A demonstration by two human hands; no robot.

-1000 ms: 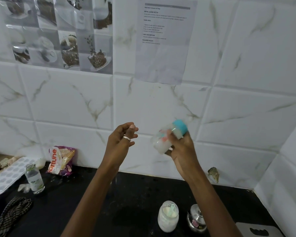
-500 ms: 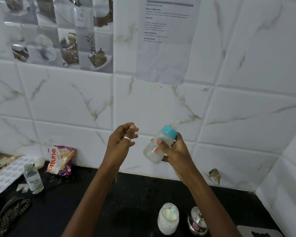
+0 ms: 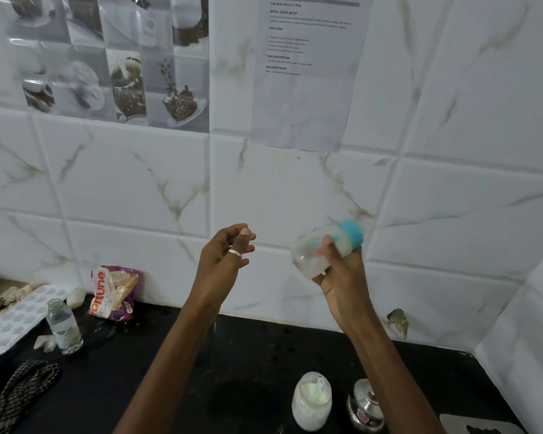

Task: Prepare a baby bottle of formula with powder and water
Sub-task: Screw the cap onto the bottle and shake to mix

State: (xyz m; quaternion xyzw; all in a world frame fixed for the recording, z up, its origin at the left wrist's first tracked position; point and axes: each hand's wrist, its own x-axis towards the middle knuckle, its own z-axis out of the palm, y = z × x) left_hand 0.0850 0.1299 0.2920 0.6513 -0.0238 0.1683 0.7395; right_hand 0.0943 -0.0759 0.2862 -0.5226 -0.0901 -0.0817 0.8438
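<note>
Baby bottle (image 3: 306, 260), gripped by right hand (image 3: 342, 278), swung back right, blurred: mixing shake underway; left hand (image 3: 223, 261) hung loosely curled, empty.

Single head-worn wide view, facing tiled wall (image 3: 123, 183), black counter (image 3: 248, 371) below

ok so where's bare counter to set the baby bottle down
Widest bare patch of counter lies between the small bottle and the powder jar. Narrower strip behind the steel pot, toward the corner. Left end is crowded: tray, packet, rope.
</note>
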